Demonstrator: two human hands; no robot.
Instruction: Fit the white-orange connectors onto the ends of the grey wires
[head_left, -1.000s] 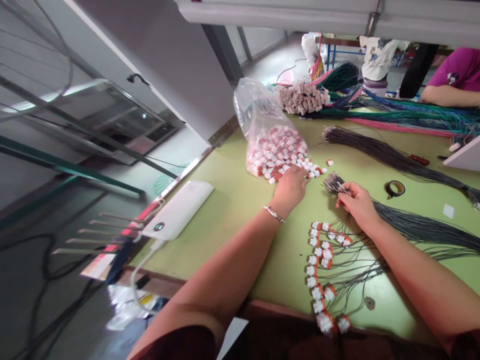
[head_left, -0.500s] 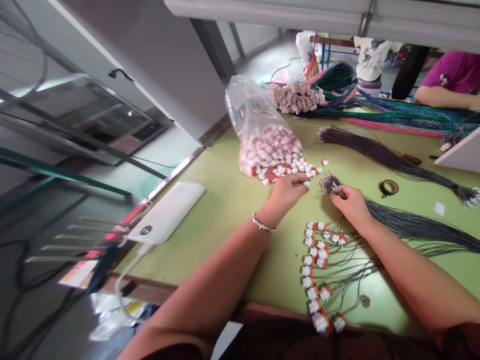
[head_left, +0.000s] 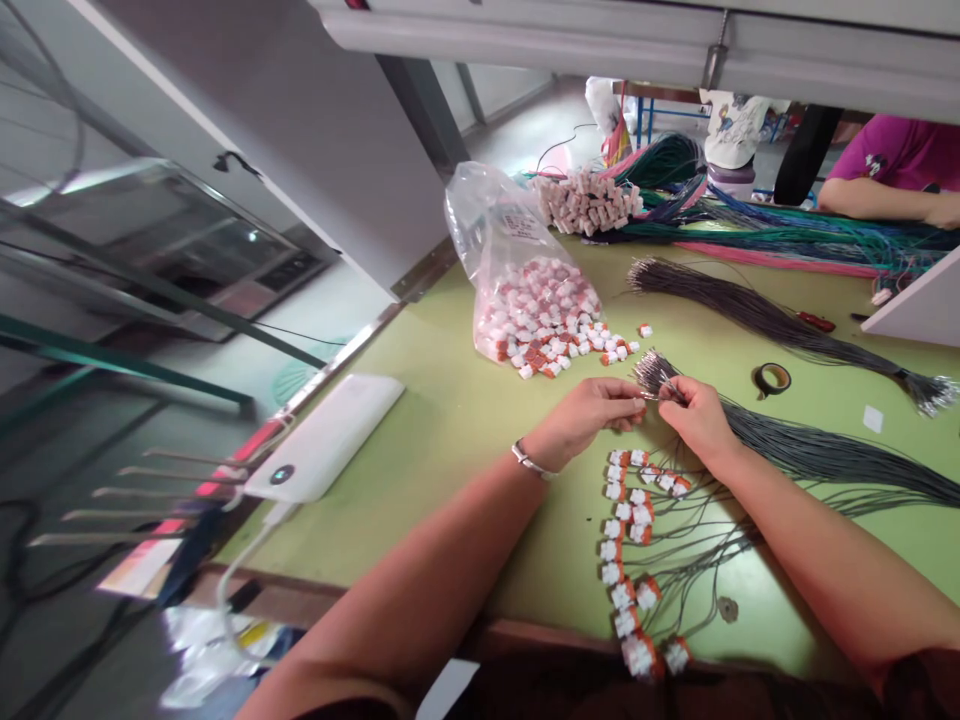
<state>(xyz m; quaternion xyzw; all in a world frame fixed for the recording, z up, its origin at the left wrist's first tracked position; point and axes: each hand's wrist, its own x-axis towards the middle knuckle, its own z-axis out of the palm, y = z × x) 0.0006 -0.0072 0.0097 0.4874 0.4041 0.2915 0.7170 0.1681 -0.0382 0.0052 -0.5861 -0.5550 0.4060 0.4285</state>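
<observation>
My left hand (head_left: 600, 408) is closed in a pinch on a small white-and-orange connector, mostly hidden by the fingertips. Just to its right, my right hand (head_left: 694, 412) pinches the end of a dark wire beside the metal-tipped end of a grey wire bundle (head_left: 795, 438). The fingertips of both hands nearly meet. Below them lies a curved row of white-and-orange connectors (head_left: 611, 550) with wires attached. Beyond my left hand, loose connectors (head_left: 562, 348) spill from a clear plastic bag (head_left: 499, 240).
A white power bank (head_left: 330, 440) with a cable lies at the table's left edge. A black tape roll (head_left: 772, 378), a second dark wire bundle (head_left: 750, 300) and coloured cables (head_left: 787, 240) lie to the right and back. A person in a purple sleeve (head_left: 885, 160) sits opposite.
My left hand has moved from beside the loose connectors toward my right hand, carrying a connector. My right hand stays at the bundle's tip. The whole view has shifted slightly.
</observation>
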